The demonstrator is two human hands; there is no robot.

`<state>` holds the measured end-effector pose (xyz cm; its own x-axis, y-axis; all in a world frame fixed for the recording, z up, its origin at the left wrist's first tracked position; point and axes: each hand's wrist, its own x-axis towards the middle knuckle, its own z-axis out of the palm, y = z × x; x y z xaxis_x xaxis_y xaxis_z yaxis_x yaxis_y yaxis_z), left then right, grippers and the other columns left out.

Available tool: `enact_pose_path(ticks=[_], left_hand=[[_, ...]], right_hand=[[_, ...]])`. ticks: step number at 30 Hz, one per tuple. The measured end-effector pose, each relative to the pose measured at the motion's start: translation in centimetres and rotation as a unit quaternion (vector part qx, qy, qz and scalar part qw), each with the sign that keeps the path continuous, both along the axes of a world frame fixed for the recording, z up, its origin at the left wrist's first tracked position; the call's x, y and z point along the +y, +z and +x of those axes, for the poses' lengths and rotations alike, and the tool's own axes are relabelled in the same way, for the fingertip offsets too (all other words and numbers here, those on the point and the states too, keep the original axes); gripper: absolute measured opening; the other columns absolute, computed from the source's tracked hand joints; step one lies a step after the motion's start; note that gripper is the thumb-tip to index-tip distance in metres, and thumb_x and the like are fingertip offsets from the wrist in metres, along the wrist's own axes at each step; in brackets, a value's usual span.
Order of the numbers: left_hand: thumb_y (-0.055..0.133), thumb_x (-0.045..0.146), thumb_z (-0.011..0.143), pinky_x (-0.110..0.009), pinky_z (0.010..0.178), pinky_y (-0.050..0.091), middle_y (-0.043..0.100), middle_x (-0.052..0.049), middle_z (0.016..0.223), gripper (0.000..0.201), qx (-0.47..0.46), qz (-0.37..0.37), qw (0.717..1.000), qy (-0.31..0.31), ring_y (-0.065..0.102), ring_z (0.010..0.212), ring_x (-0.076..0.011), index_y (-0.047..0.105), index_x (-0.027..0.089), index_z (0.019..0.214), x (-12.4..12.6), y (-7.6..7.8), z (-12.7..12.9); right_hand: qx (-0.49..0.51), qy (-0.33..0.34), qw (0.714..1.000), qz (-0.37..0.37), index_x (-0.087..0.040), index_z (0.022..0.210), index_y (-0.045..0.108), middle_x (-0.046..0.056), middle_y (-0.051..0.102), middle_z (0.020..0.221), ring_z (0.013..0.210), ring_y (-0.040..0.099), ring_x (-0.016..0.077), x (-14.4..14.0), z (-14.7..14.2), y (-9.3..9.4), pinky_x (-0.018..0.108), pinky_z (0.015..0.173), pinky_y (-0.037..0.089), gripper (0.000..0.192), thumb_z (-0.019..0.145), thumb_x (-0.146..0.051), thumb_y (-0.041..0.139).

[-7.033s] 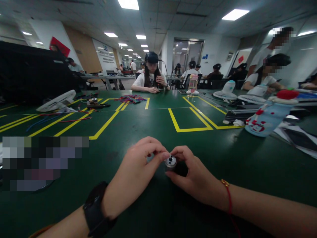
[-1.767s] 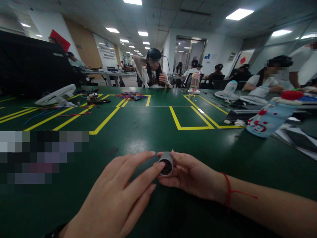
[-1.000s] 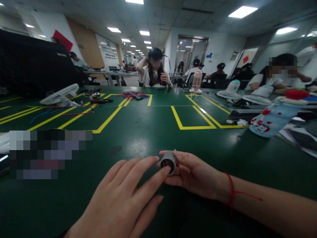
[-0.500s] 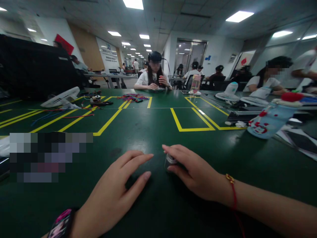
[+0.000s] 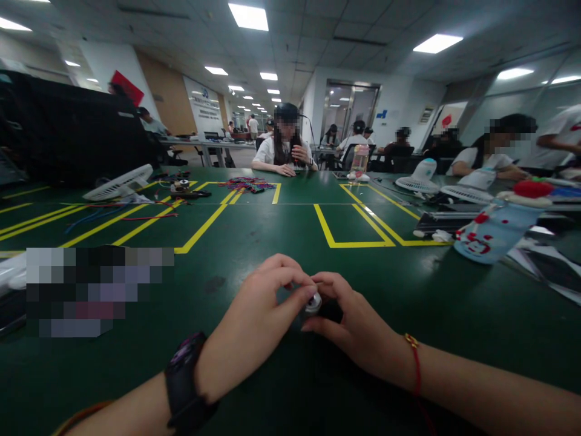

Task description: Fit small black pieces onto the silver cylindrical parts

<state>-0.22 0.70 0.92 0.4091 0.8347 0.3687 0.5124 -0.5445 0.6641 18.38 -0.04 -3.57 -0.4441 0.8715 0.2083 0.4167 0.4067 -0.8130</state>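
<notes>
Since half a second ago, when my left hand lay flat and spread on the table, it has curled in, and both hands now meet over the part. In the head view, just below the centre of the frame, my left hand (image 5: 258,318) and right hand (image 5: 351,324) pinch a small metal cylinder (image 5: 312,303) between their fingertips; its round, shiny grey end shows between the thumbs, and the rest is hidden by the fingers. It sits low over the smooth, dark green table (image 5: 254,242), which is marked with yellow tape lines. A black watch (image 5: 186,384) wraps my left wrist and a thin red cord bracelet (image 5: 415,363) my right. At centre right lies a pale blue bottle (image 5: 492,230) with red print, tipped on its side. At upper left sits a white slatted fan (image 5: 118,181), with loose coloured wires (image 5: 247,183) heaped further along toward the centre.
</notes>
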Motion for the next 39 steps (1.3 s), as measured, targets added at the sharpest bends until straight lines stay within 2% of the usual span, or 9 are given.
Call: enact_pose_path(ticks=[5,11,20,25,28,31,34,36,39], left_hand=[[0.058,0.024,0.087,-0.032,0.08,0.047,0.063,-0.001,0.097,0.012,-0.001,-0.006,1.0,-0.012,0.059,0.091,-0.0171,0.068,0.025,0.095,-0.2,-0.3,-0.7],[0.057,0.029,0.088,-0.031,0.077,0.047,0.063,0.0,0.094,0.013,-0.007,-0.028,1.0,0.013,0.059,0.086,-0.0162,0.069,0.025,0.09,-0.4,-0.2,-0.9],[0.063,0.033,0.083,-0.044,0.087,0.044,0.064,0.0,0.105,0.014,0.144,-0.056,0.988,0.014,0.057,0.101,-0.0237,0.073,0.035,0.092,0.3,-4.2,-3.2],[0.061,0.037,0.084,-0.039,0.087,0.046,0.061,-0.002,0.114,0.031,0.077,-0.078,0.994,0.023,0.058,0.1,-0.0212,0.063,0.033,0.115,0.2,-3.8,-5.0],[0.057,0.045,0.085,-0.035,0.076,0.05,0.063,-0.004,0.109,0.035,0.047,-0.113,0.99,0.073,0.062,0.088,-0.0209,0.061,0.029,0.116,0.5,-3.9,-8.2],[0.057,0.05,0.083,-0.034,0.069,0.051,0.067,-0.004,0.092,0.04,0.005,-0.175,0.975,0.139,0.065,0.081,-0.0221,0.061,0.026,0.115,1.0,-4.6,-10.9],[0.058,0.051,0.082,-0.032,0.069,0.051,0.069,-0.003,0.093,0.04,-0.037,-0.208,0.965,0.154,0.066,0.084,-0.0222,0.061,0.025,0.113,1.4,-5.0,-11.6],[0.059,0.051,0.081,-0.031,0.067,0.051,0.07,-0.002,0.092,0.041,-0.035,-0.213,0.964,0.158,0.066,0.082,-0.0216,0.062,0.025,0.112,1.5,-5.1,-11.2],[0.059,0.052,0.081,-0.031,0.068,0.05,0.07,-0.002,0.091,0.042,-0.026,-0.212,0.964,0.159,0.066,0.083,-0.0218,0.062,0.025,0.113,1.5,-5.1,-10.5]], right_hand=[[-0.009,-0.01,1.0,-0.003,-0.022,0.119,0.044,0.004,0.058,0.111,0.098,0.056,0.0146,-0.1,0.0,0.2,0.031,0.088,0.045,0.05,0.078,-0.039,0.067],[-0.031,-0.013,0.999,0.022,-0.023,0.12,0.046,0.004,0.057,0.113,0.097,0.056,0.0141,-0.3,0.1,0.1,0.03,0.086,0.045,0.047,0.079,-0.037,0.065],[-0.051,-0.011,0.995,0.089,-0.024,0.12,0.047,0.004,0.056,0.113,0.099,0.054,0.0138,-0.3,-0.2,-0.3,0.029,0.088,0.045,0.046,0.078,-0.029,0.064],[-0.071,-0.104,0.984,0.123,-0.022,0.12,0.044,0.008,0.054,0.113,0.099,0.055,0.0162,-0.5,3.9,-0.5,0.032,0.088,0.048,0.047,0.079,-0.037,0.062],[-0.13,-0.26,0.944,0.154,-0.021,0.117,0.044,0.01,0.055,0.111,0.096,0.058,0.0192,-0.8,10.7,-0.9,0.034,0.083,0.05,0.051,0.076,-0.045,0.063],[-0.227,-0.424,0.868,0.124,-0.024,0.114,0.046,0.012,0.057,0.108,0.091,0.06,0.0221,-1.4,18.6,-1.0,0.033,0.074,0.05,0.055,0.072,-0.053,0.065],[-0.298,-0.473,0.826,0.072,-0.025,0.114,0.045,0.015,0.058,0.105,0.085,0.062,0.0241,-2.1,24.1,-1.0,0.035,0.067,0.048,0.055,0.073,-0.058,0.06],[-0.35,-0.482,0.796,0.111,-0.022,0.119,0.044,0.019,0.057,0.108,0.09,0.061,0.0305,-2.3,25.0,-0.8,0.041,0.068,0.048,0.065,0.071,-0.064,0.059],[-0.391,-0.462,0.742,0.289,-0.015,0.131,0.04,0.023,0.048,0.124,0.116,0.045,0.0399,-1.9,21.1,-0.1,0.053,0.088,0.04,0.085,0.067,-0.067,0.06]])
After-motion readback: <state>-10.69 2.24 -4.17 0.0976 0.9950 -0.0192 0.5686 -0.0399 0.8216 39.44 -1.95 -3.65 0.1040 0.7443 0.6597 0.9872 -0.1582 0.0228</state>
